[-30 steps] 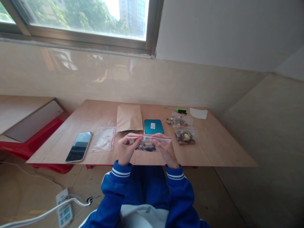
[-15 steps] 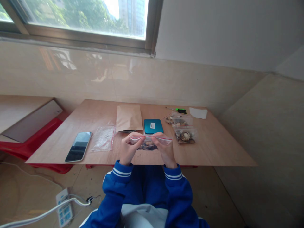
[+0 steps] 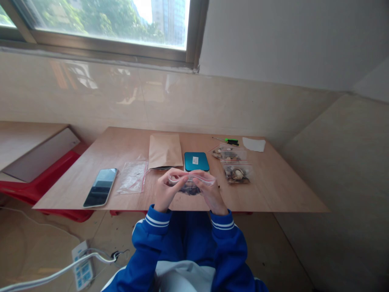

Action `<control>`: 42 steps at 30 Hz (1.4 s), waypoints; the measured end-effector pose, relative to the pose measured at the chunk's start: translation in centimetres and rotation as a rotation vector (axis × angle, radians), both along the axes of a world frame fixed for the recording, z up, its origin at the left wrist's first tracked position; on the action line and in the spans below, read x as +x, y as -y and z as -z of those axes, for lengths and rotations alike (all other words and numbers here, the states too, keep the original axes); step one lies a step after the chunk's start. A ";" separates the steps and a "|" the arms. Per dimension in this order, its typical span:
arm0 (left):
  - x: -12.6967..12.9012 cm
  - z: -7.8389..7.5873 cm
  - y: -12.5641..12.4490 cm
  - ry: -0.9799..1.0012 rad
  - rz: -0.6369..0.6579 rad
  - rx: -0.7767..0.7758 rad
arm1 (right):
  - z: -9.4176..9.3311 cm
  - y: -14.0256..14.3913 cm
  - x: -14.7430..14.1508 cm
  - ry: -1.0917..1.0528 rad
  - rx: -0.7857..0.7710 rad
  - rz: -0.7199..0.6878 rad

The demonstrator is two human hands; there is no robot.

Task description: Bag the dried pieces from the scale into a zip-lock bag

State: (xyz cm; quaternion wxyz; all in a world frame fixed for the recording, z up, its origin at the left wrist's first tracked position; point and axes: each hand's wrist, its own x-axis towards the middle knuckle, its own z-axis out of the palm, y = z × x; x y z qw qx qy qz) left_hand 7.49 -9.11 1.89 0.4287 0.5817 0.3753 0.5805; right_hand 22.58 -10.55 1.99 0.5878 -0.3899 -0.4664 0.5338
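Observation:
Both of my hands hold one clear zip bag point(image 3: 190, 183) with a red seal strip and dark, shell-like bits inside, just above the near edge of the wooden table point(image 3: 273, 190). My left hand point(image 3: 165, 191) pinches the bag's left top edge. My right hand point(image 3: 209, 194) pinches the top edge to the right of it. The bag's mouth bows upward between the fingers. Blue sleeves with white stripes cover both wrists.
On the table lie a phone point(image 3: 101, 187), an empty zip bag point(image 3: 132, 177), a brown paper envelope point(image 3: 165, 151), a teal box point(image 3: 196, 161), two filled zip bags point(image 3: 233, 164), a green-handled tool point(image 3: 230, 141) and white paper point(image 3: 253, 144). A power strip point(image 3: 81, 265) lies on the floor.
My hands have drawn closer together along the bag's top edge. The seal strip, stretched straight a second ago, now bows up between them.

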 end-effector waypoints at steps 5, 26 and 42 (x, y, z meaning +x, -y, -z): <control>0.2 -0.1 0.1 -0.008 -0.011 0.011 | 0.0 -0.2 -0.2 0.056 0.039 0.068; 1.7 0.7 -0.4 -0.052 -0.044 -0.113 | 1.4 -1.3 0.9 0.145 -0.032 0.268; -6.0 6.4 -4.8 -0.371 -0.261 -0.146 | 8.1 -2.2 20.8 0.919 -0.216 1.246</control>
